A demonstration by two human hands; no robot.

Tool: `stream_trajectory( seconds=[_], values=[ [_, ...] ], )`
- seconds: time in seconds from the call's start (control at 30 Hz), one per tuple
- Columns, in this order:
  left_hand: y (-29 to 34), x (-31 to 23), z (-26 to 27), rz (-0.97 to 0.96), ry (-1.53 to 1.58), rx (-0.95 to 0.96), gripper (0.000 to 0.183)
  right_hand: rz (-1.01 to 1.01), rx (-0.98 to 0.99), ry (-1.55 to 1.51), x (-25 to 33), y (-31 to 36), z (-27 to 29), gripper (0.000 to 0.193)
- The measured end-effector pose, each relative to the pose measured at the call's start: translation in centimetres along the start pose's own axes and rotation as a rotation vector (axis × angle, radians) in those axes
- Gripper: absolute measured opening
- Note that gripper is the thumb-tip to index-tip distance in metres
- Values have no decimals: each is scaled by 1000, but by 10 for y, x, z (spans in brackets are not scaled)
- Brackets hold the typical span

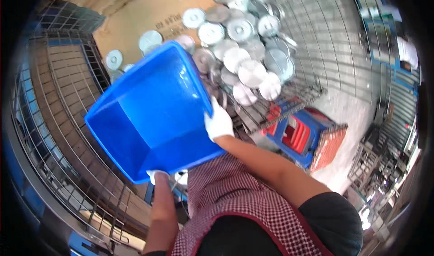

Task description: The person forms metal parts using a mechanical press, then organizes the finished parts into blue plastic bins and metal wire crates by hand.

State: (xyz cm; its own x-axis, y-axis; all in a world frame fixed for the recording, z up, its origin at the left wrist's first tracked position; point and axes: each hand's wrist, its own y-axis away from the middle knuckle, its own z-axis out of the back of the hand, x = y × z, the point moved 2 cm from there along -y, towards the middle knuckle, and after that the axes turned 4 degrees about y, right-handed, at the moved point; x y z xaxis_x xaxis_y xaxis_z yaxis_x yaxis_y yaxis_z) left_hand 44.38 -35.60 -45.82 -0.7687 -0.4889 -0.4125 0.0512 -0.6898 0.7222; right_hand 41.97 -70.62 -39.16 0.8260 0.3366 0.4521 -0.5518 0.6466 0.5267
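Observation:
A deep blue plastic bin (158, 102) is tilted in front of me, its open side turned up toward me and nothing inside it. My right hand (219, 122), in a white glove, is closed round the bin's right rim. At the lower edge, my left hand (158, 176), gloved as well, grips the bin; most of its fingers are hidden behind the wall. Beyond the bin, several round silver metal discs (252, 73) lie in a loose pile on a cardboard sheet (131, 21). Some of them have a raised ring and a centre hole.
Wire mesh walls (316, 39) enclose the discs at the right, and more mesh (68, 98) runs along the left. A folded-down mesh flap (280, 111) is near my right arm. Beyond it, a blue crate with red parts (296, 136) stands on the floor. Metal parts (370, 165) crowd the far right.

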Motion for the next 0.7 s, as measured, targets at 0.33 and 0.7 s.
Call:
stream_trajectory(
  seconds=[0.33,0.7],
  values=[
    [90,0,20,-1561,-1168,-146,59,-261,135,-586,-61,15,22,68],
    [110,58,-3,-1735,-1403,878,28,-298,116,201,-156,-96,-86,43]
  ],
)
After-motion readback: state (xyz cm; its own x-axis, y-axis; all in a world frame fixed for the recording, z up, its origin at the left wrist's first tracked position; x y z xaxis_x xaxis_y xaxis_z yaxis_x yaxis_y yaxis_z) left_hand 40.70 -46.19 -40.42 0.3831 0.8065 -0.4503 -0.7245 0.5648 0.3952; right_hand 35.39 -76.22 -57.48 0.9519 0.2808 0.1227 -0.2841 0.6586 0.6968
